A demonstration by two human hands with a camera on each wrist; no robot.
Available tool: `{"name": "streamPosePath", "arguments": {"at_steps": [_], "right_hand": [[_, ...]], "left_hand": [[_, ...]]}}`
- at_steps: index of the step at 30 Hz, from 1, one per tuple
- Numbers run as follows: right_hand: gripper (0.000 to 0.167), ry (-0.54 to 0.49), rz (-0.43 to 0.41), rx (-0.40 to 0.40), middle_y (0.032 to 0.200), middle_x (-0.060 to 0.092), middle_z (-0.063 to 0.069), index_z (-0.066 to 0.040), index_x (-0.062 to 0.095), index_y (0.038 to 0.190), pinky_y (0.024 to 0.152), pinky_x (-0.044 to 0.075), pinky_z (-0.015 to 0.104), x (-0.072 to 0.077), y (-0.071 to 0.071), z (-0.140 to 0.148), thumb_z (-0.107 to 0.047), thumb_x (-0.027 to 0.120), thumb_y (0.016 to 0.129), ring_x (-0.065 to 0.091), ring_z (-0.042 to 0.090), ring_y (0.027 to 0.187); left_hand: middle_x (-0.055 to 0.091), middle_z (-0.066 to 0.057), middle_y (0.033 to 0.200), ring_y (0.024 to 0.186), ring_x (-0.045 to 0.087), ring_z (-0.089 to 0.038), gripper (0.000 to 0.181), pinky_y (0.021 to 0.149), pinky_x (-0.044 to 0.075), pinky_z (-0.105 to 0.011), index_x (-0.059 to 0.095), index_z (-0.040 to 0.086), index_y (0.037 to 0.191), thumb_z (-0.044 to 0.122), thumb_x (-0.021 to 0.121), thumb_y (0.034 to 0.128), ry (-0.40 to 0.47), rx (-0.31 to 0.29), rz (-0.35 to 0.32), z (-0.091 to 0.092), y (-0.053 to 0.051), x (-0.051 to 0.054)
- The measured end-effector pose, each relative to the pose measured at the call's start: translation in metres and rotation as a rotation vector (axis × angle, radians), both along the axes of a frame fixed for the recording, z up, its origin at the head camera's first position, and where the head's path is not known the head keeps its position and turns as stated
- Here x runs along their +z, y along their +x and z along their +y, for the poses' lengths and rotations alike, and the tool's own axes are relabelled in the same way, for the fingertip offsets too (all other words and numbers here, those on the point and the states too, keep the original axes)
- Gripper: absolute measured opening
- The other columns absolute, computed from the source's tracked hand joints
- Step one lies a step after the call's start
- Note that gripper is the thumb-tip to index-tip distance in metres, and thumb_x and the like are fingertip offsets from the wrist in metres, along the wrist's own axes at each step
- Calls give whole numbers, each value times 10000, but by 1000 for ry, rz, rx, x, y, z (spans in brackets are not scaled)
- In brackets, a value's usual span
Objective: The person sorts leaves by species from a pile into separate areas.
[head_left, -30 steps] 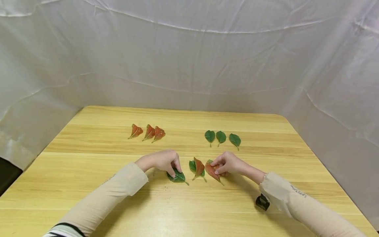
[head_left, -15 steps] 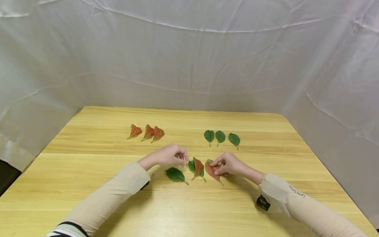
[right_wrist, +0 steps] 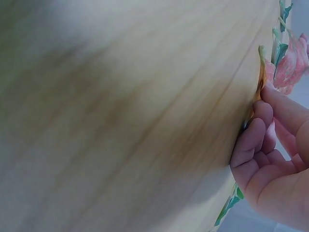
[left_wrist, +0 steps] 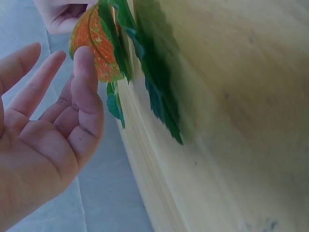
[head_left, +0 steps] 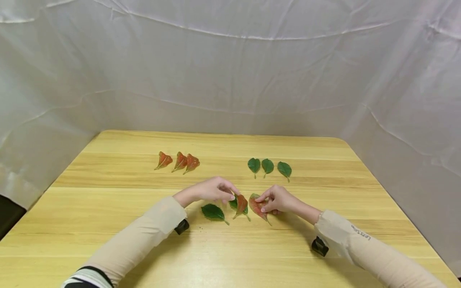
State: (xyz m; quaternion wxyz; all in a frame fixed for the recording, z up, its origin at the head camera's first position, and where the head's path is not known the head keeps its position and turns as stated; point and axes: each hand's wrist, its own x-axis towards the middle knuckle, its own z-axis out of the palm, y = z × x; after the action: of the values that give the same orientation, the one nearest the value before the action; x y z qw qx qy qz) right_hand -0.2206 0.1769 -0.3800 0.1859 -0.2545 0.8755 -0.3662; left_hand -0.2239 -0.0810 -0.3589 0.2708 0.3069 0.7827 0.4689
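Observation:
My left hand [head_left: 216, 189] is beside the middle pair, a red leaf [head_left: 241, 206] lying over a green leaf [head_left: 233, 203]. Its fingertips are at the top of that pair; in the left wrist view the fingers are loosely spread and nothing is gripped. Below this hand, a single green leaf [head_left: 212, 212] lies flat on the table. My right hand [head_left: 281, 199] pinches a red leaf [head_left: 255, 205] between thumb and forefinger, low against the tabletop. In the right wrist view the fingers hide most of that leaf [right_wrist: 262, 79].
Several more leaves lie farther back on the wooden table [head_left: 223, 256]: red ones on the left, including this red leaf [head_left: 164, 160], and green ones on the right, including this green leaf [head_left: 284, 169]. Pale cloth [head_left: 230, 80] hangs behind and at both sides.
My left hand has let go of the single green leaf and moved up and right to the middle pair. The right hand has stayed in place with its red leaf.

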Motion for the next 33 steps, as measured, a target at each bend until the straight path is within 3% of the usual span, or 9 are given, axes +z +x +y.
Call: {"name": "streamPosePath", "arguments": {"at_steps": [8,14,17,22,27,33], "right_hand": [[261,-10,3,4,435,506,86,64,666,967,362,383,208,-2,0,0,17,710,714,406,68,336],[260,-9,6,1,430,502,82,59,670,963,360,374,202,-3,0,0,14,713,711,401,66,332],[259,-11,5,0,428,502,89,60,670,964,358,361,195,-2,0,0,19,711,712,395,64,332],[257,-16,4,-2,428,499,86,67,667,965,361,366,196,-1,1,0,26,707,714,392,64,333],[259,-12,6,-12,463,517,61,62,669,962,375,399,229,0,1,-1,17,713,711,402,78,352],[258,-3,7,-22,478,516,52,53,673,963,387,419,248,0,2,-1,9,716,712,420,88,367]], "left_hand": [[641,-70,932,679,566,-249,271,464,332,-233,609,-22,1111,129,537,898,-24,17,-24,5,0,-1],[645,-131,963,761,606,-241,252,648,491,-342,621,-70,1059,89,569,871,34,69,-27,8,1,1],[657,-131,911,754,619,-202,205,707,498,-347,646,-79,984,32,629,812,76,129,-16,9,1,3],[654,-73,761,666,587,-124,114,655,503,-304,668,-60,846,-24,684,738,92,247,28,9,1,8],[630,-67,723,623,584,-143,72,644,512,-381,656,-47,817,-43,663,745,91,330,30,5,0,10],[635,-62,780,618,573,-138,53,619,510,-367,673,-21,820,-26,651,772,76,400,99,-5,-2,10]]}}
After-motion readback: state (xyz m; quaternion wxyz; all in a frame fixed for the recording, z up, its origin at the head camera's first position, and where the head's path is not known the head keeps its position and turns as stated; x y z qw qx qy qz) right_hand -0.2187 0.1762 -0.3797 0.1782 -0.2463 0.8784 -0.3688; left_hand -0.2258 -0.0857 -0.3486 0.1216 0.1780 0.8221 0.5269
